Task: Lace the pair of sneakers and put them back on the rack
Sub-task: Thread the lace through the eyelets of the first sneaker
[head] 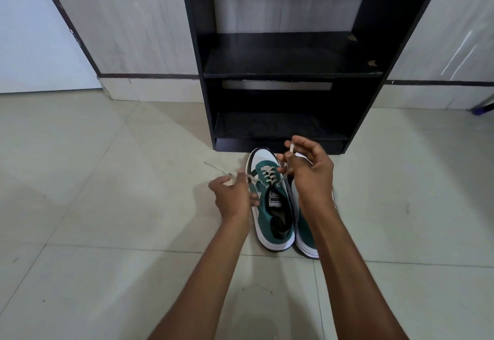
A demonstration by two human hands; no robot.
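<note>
Where tongue shows, inverted "PUMA" label [274,200]

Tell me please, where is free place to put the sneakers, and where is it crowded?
The rack's middle shelf and bottom shelf are both bare between the side panels. The floor left of the left hand is open too. It is crowded in front of the rack, where both hands, the right included, pull the lace over the two sneakers.

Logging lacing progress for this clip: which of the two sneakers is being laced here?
The left sneaker, in full view with crossed laces. The left hand and right hand each hold a lace end. The right sneaker sits mostly hidden behind the right forearm.
</note>
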